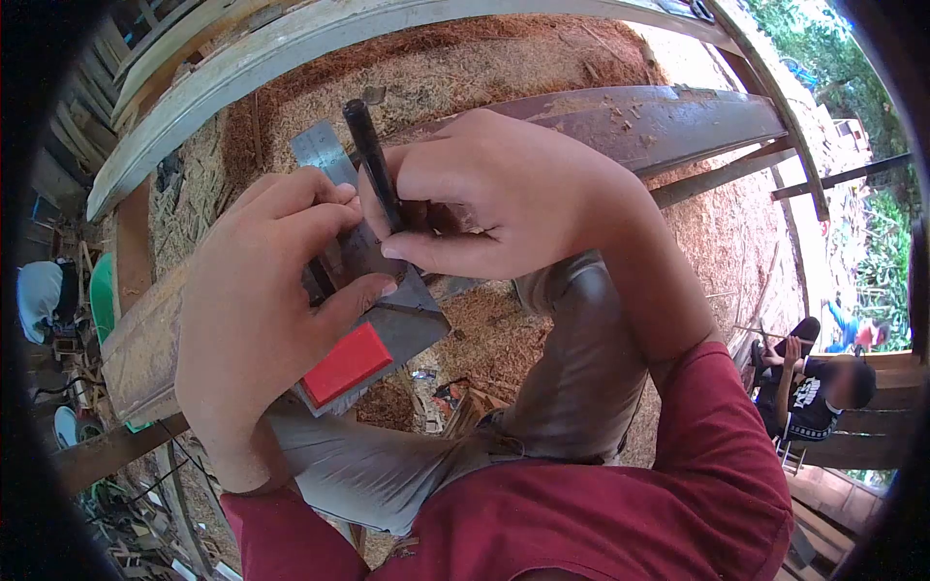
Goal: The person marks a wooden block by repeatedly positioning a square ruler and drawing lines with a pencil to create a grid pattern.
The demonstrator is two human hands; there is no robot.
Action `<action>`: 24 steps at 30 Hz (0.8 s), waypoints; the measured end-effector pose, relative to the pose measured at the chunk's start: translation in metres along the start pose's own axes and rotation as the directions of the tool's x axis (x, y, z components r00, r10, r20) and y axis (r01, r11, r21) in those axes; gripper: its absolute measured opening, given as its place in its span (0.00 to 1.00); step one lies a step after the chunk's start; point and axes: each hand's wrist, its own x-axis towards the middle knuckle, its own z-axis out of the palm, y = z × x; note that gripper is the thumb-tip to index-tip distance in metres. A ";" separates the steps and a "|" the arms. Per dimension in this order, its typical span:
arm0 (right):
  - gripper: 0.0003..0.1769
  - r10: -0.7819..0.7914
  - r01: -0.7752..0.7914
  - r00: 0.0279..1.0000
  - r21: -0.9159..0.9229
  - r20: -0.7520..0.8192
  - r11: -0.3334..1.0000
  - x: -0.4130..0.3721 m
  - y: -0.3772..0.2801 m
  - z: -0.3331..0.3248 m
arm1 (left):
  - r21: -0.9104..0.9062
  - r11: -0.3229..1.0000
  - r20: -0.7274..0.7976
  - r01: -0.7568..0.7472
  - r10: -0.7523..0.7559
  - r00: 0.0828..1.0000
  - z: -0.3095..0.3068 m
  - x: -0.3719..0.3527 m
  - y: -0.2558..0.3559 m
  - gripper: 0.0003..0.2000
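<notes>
Left hand: fingers and thumb closed on a square with a steel blade and red stock, pressing it across the plank. The red stock hangs off the plank's near edge and the blade tip points at the far edge.

Right hand: fingers pinched together on a black pen, held near upright beside the blade. The pen's tip is hidden behind the fingers.

Sawdust covers the ground beyond the plank. Another person sits at far right.
</notes>
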 end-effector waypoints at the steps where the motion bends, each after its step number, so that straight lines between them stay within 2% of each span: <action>1: 0.09 0.003 -0.003 1.000 0.004 0.003 1.000 0.000 0.000 0.000 | -0.004 1.000 0.005 0.010 -0.010 1.000 0.000 0.000 0.000 0.24; 9: 0.13 0.069 -0.067 0.998 0.092 -0.015 0.994 0.003 -0.006 -0.001 | -0.006 1.000 -0.021 0.001 -0.001 1.000 0.002 -0.001 0.001 0.24; 12: 0.09 0.010 -0.010 1.000 0.019 -0.005 1.000 0.001 0.000 0.000 | 0.004 1.000 -0.030 -0.001 0.001 1.000 0.003 -0.001 0.002 0.23; 15: 0.09 0.029 -0.029 1.000 -0.008 0.004 1.000 0.001 0.000 -0.002 | 0.011 1.000 -0.038 -0.001 0.002 0.999 0.004 -0.001 0.001 0.23; 18: 0.10 -0.028 0.026 0.999 -0.058 -0.033 0.998 0.001 0.006 0.000 | 0.010 1.000 -0.032 0.005 -0.005 0.999 0.004 -0.001 0.001 0.23; 24: 0.10 0.002 -0.003 0.999 -0.059 -0.032 0.998 0.002 0.004 0.000 | 0.003 1.000 -0.033 0.006 -0.006 0.999 0.003 -0.001 0.002 0.22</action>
